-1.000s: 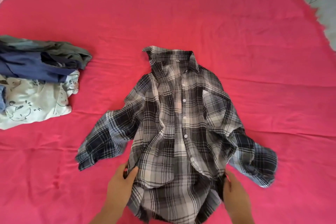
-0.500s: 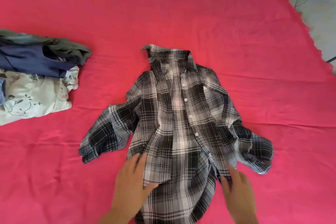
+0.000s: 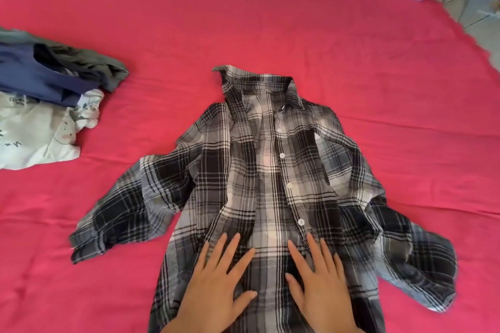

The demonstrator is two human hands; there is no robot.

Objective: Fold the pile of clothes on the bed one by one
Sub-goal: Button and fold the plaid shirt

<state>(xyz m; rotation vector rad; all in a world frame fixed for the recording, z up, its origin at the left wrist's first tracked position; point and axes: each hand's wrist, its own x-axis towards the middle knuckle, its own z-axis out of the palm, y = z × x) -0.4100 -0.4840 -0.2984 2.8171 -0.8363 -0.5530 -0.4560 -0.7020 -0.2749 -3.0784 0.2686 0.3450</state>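
Left hand, right hand slid onto shirt

Your left hand lies palm down in the lower middle of the frame. Its fingers are straight and slightly spread, pointing up and a little to the right, with the thumb held out toward the centre. Your right hand lies just to its right, also palm down, its fingers straight and fanned, pointing up and a little to the left, thumb angled in toward the other hand; the two are near each other but not touching. Both wrists run out at the bottom edge, each arm slanting in toward the middle.
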